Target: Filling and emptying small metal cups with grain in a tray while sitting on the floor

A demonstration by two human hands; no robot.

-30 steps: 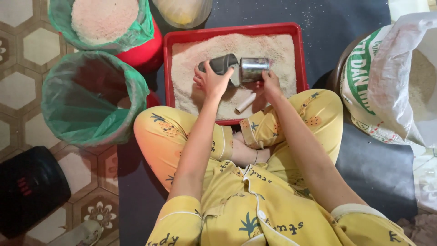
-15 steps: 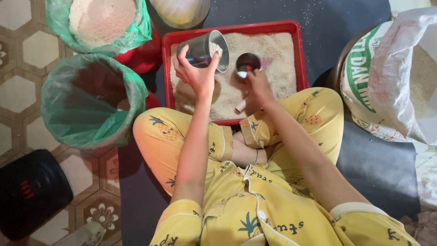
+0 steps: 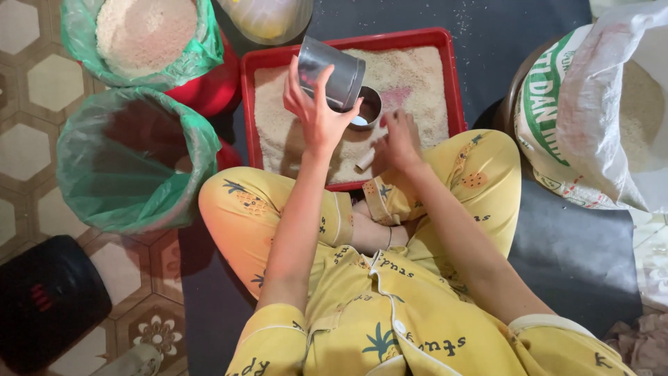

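Note:
My left hand (image 3: 314, 110) grips a metal cup (image 3: 332, 72) and holds it tilted above a red tray (image 3: 348, 43) spread with pale rice. A second, smaller metal cup (image 3: 367, 108) stands in the rice just under the first one. My right hand (image 3: 399, 141) rests on the rice at the tray's near edge, fingers bent, close to that small cup; whether it holds anything is unclear. I sit cross-legged in yellow patterned clothes right behind the tray.
An empty bucket lined with a green bag (image 3: 132, 157) stands at my left. Behind it sits a green-lined red bucket of rice (image 3: 146, 35). A large white sack of rice (image 3: 605, 111) lies at the right. A black object (image 3: 45, 299) rests on the tiled floor.
My left hand has lifted the larger cup up off the rice and tilted it. The smaller cup has left my right hand and now stands in the tray. My right hand has dropped onto the rice.

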